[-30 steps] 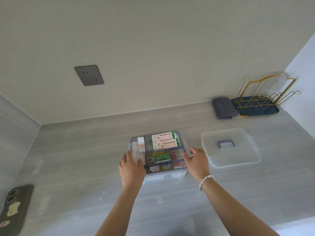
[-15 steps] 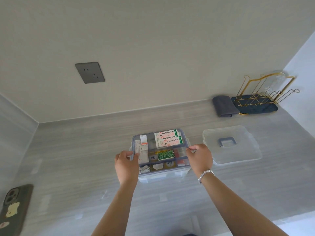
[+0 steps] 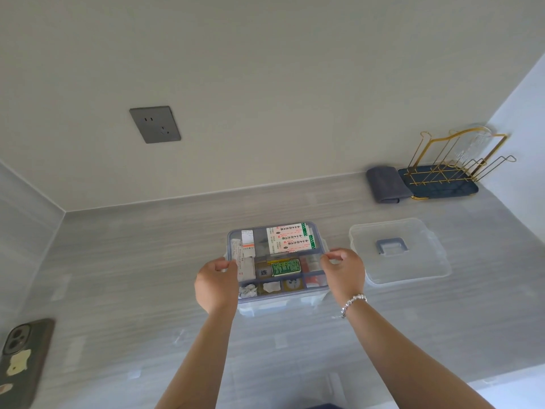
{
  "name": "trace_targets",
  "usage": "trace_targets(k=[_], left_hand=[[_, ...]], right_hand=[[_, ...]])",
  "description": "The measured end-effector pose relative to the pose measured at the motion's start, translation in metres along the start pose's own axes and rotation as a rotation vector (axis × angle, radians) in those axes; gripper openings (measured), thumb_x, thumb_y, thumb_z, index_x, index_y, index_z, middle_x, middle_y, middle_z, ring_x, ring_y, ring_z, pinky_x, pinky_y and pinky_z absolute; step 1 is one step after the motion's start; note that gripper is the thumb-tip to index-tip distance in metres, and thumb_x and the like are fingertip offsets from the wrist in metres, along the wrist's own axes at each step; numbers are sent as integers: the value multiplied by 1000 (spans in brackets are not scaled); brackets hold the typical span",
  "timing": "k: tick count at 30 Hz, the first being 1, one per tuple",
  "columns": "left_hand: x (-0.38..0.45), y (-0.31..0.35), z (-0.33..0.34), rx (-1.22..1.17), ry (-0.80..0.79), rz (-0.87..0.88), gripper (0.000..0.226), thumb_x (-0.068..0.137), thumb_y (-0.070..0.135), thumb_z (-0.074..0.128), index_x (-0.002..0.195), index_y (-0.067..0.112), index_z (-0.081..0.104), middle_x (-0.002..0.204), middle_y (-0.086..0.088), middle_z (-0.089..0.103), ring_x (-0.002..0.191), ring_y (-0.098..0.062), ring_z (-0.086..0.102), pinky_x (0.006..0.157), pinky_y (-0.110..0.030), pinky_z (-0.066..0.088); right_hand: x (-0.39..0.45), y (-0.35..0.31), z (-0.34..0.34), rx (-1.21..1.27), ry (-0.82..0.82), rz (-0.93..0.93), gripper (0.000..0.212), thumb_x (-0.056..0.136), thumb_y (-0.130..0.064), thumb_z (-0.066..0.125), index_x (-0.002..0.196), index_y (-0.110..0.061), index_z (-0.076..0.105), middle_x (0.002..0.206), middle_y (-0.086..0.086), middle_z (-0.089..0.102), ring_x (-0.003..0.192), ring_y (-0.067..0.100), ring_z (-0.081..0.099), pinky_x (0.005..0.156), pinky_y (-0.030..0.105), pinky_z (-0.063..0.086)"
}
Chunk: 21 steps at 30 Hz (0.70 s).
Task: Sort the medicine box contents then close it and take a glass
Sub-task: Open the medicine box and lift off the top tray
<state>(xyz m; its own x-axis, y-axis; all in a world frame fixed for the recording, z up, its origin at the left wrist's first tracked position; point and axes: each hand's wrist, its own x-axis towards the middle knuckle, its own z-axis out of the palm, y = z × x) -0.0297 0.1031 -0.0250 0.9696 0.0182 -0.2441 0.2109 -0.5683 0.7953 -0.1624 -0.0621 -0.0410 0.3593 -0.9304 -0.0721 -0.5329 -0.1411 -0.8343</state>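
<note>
The clear medicine box (image 3: 280,304) stands mid-counter with a blue-rimmed divided tray (image 3: 295,293) in its top. The tray holds white and green cartons (image 3: 290,240), a small green packet (image 3: 285,267) and several small items. My left hand (image 3: 216,283) pinches the tray's left edge and my right hand (image 3: 345,271) pinches its right edge. The clear lid (image 3: 413,270) with a blue handle lies flat to the right of the box. A clear glass (image 3: 474,147) hangs upside down on the gold wire rack (image 3: 451,160) at the back right.
A folded grey cloth (image 3: 385,184) lies beside the rack's dark blue tray (image 3: 442,188). A phone (image 3: 20,361) lies at the counter's left edge. A grey wall socket (image 3: 154,124) sits on the back wall.
Both hands have shifted from resting over the box's front corners to pinching the tray's side edges, and the tray appears slightly raised. The camera has tilted a little.
</note>
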Motion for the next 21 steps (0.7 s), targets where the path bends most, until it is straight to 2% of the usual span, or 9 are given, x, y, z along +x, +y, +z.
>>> trace_targets(k=[3,6,8,9,12,15,19,21], left_hand=[[-4,6,-4,-72,13,21,5,80,22,66,78,17,65,89,-1,72,65,-12,56,55,-20,39],[-9,12,-9,-115,22,62,6,79,19,67,74,18,64,73,5,66,66,-12,59,51,-17,36],[-13,18,-11,-133,22,93,3,79,19,68,77,19,65,72,7,66,69,-11,61,54,-16,37],[-16,21,-12,-142,16,109,4,79,19,68,79,21,65,74,8,66,68,-8,61,55,-15,38],[-27,33,-7,-186,-43,155,11,77,21,71,82,27,63,77,16,67,72,3,61,60,-13,40],[-42,45,8,-203,-134,172,17,75,24,73,85,31,62,77,17,68,73,4,63,62,-16,43],[-70,58,44,-183,-296,197,30,74,25,74,102,24,63,79,11,71,75,-8,67,70,-27,52],[-89,61,66,-166,-385,218,36,74,25,75,107,20,63,80,5,71,76,-15,68,74,-33,54]], right_hand=[[-2,-1,-2,88,1,41,3,75,-16,68,78,-15,68,87,-1,67,85,15,61,77,30,51],[-4,-4,-7,241,6,103,4,77,-16,67,76,-19,65,76,-7,67,76,9,63,65,18,49],[-5,-6,-13,322,21,110,8,79,-15,68,74,-21,64,71,-13,65,71,0,62,57,8,45],[-4,-7,-17,351,31,110,8,79,-15,68,74,-21,64,71,-14,65,71,-1,61,57,9,44],[1,-4,-36,388,73,110,5,79,-16,69,76,-18,65,74,-11,65,72,0,59,59,8,44],[10,8,-66,404,107,116,3,79,-16,69,79,-17,66,79,-8,66,75,2,60,59,1,43],[25,35,-114,401,110,167,22,84,-18,64,106,-17,67,95,-3,67,87,10,62,78,20,49],[33,54,-139,372,111,217,27,86,-21,60,112,-18,66,99,-1,69,87,13,64,80,28,53]])
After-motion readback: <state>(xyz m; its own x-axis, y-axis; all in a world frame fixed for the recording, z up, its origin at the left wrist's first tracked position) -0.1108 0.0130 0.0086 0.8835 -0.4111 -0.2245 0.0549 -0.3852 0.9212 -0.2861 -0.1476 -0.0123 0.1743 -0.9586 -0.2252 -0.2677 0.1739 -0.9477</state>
